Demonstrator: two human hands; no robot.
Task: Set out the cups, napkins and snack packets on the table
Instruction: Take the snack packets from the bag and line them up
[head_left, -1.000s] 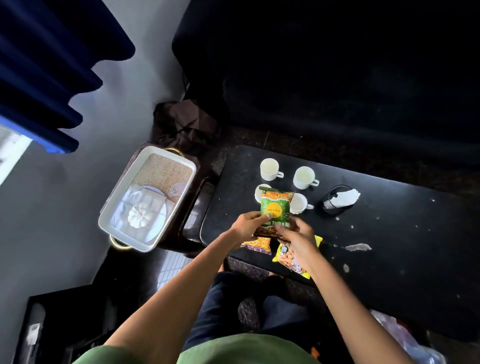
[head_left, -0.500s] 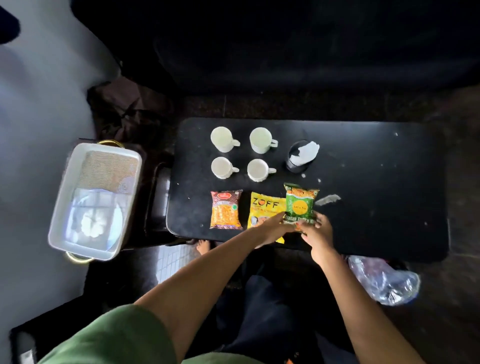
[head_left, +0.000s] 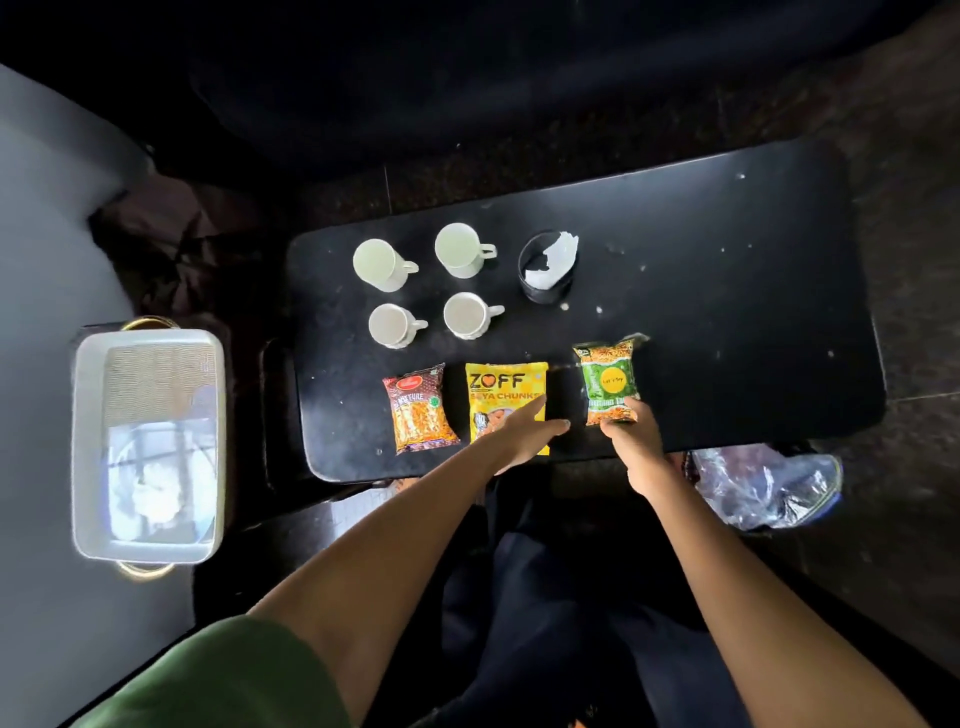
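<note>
Two hands: right pinches green packet, left beside.

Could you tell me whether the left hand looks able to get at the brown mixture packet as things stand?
Probably yes. The left hand lies open over the yellow packet, holding nothing, and the brown mixture packet lies flat just beside it, uncovered, near the table edge, with nothing between them.

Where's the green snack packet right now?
The green snack packet lies on the black table, rightmost of three packets, beside the yellow Zoff packet; the right hand holds its near end.
</note>
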